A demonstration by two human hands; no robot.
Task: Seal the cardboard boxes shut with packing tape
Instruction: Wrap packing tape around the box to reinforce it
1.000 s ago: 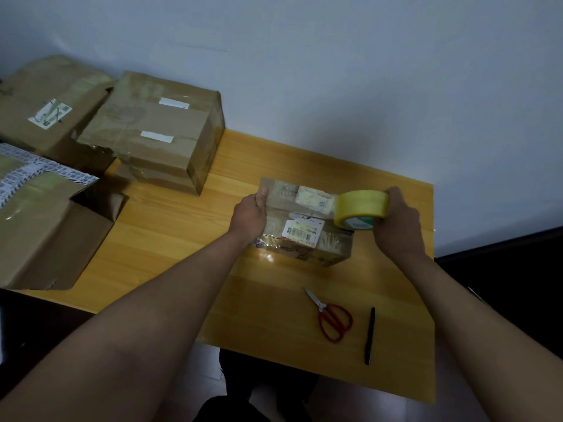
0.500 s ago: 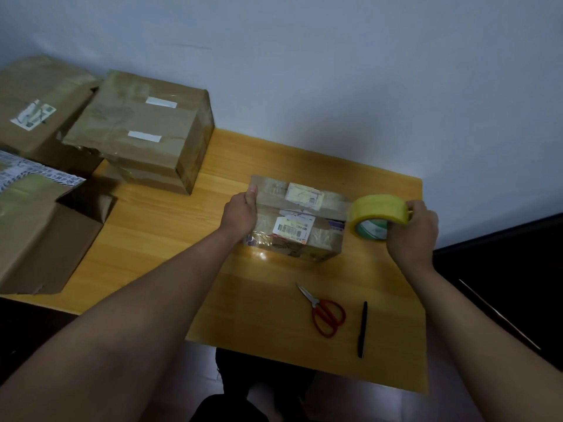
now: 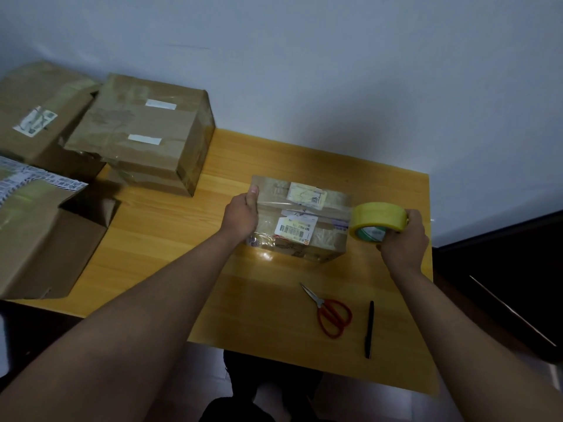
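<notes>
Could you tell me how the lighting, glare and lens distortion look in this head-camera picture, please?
Head view: dim, bluish light; a glare patch on the wooden table just below the small cardboard box; a sheen along the stretched tape strip; wide-angle bending of the table's edges and both forearms; the box's label print is too soft to read; the yellow tape roll stays reasonably sharp.

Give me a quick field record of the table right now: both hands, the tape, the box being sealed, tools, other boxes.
left hand: grips left end of the small brown cardboard box, thumb on top
right hand: grips the yellow roll of packing tape just past the box's right end
tape strip: clear band stretched across the box top from thumb to roll
tools: red-handled scissors and black pen lying on the wooden table, untouched
other boxes: large taped cardboard box at back left; open cardboard box at left edge
</notes>
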